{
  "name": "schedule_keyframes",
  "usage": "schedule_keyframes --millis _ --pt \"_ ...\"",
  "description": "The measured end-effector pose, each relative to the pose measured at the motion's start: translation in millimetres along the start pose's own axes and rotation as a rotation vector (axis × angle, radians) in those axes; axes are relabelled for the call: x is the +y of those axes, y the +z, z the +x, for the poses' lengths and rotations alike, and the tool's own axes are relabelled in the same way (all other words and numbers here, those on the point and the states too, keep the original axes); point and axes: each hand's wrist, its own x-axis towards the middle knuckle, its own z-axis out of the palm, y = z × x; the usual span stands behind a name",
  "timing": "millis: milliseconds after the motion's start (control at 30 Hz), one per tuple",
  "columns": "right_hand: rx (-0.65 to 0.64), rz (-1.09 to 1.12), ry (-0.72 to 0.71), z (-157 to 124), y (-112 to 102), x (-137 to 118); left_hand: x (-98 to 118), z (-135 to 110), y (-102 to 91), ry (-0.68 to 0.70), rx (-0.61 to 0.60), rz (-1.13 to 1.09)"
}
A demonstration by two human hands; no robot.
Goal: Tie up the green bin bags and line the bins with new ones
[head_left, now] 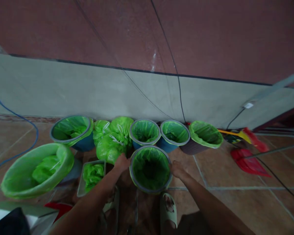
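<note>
A round trash can lined with a green plastic bag stands between my feet, its mouth facing up. My left hand is closed at the left side of its rim. On the opposite side my right hand grips the rim and the bag's edge; some fingers of both hands are hidden. The inside of this can is dark, with only the green liner showing. Just beyond my left hand lie several tied green bags with white strings.
Lined bins line the wall. At left are another bin, a large lined bin and a small rectangular bin holding green bags. A red dustpan, a broom and cables lie right.
</note>
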Motion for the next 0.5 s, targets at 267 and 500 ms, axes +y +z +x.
schedule_keyframes --millis 267,500 --pt "-0.195 0.241 0.047 19.7 18.0 13.5 -4.3 2.9 32.2 0.091 -0.117 0.054" --pt "-0.236 0.348 0.077 30.7 19.2 19.4 -8.8 13.7 36.7 0.036 -0.097 0.012"
